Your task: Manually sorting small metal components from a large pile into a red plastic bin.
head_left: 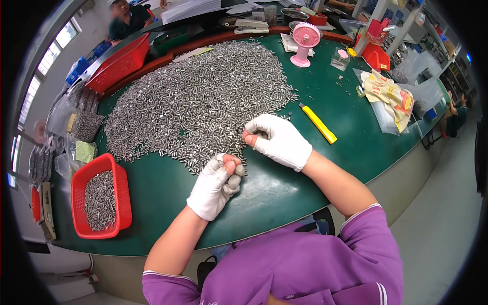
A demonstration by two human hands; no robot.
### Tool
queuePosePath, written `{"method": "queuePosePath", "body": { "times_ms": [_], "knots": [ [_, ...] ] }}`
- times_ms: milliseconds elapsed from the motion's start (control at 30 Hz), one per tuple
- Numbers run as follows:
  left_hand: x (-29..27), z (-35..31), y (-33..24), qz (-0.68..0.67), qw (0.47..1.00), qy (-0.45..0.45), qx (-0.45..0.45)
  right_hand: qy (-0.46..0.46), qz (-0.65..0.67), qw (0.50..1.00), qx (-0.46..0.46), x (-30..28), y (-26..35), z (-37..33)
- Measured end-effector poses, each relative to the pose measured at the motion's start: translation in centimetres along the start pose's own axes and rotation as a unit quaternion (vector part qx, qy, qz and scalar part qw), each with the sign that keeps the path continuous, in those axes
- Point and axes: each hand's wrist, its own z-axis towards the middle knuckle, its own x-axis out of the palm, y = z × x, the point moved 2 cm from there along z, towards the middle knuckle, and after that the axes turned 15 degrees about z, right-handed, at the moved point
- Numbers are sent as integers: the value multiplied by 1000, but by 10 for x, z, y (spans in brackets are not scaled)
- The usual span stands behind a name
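Note:
A wide heap of small silvery metal pins [193,96] covers much of the green tabletop. Both my hands wear white gloves with bare fingertips at thumb and forefinger. At the heap's near edge my left hand [213,185] is closed, palm turned up, with what looks like a tiny metal pin [233,161] between its fingertips. Just right of it and a little farther off, my right hand [279,140] is closed in a pinch at the heap's right edge. Whatever its fingertips hold, if anything, is too small to make out.
A red basket [127,203] of metal pins stands at the left. To the right lie a yellow utility knife [318,124] and a printed cloth [389,96]. A pink fan [305,43] stands at the back. Another red basket [119,63] and a person [127,20] are far left.

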Motion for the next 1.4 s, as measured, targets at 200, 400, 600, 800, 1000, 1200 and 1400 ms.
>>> {"method": "queuePosePath", "body": {
  "times_ms": [200, 400, 600, 800, 1000, 1200, 1400],
  "knots": [
    [1, -2, -3, 24, 1000, -14, -2, -20, -229, 960, -161, -6, 6, 0],
    [0, -2, -4, 26, 1000, -4, -10, -11, -275, 943, -186, -6, -2, 1],
    [-6, 0, -6, -1, 1000, -4, 21, 106, -309, 934, -144, 1, -5, -2],
    [-9, 1, -5, -19, 999, -26, 11, 145, -332, 923, -130, 11, -6, -3],
    [-9, -1, -4, -27, 999, -25, 2, 103, -344, 930, -79, 7, -13, -3],
    [-1, 0, -1, -21, 1000, 3, 14, 110, 75, 991, 15, 8, -8, -5],
    [0, -1, -1, 4, 1000, -3, -18, 140, 179, 973, 46, 15, -6, -7]
  ]
}}
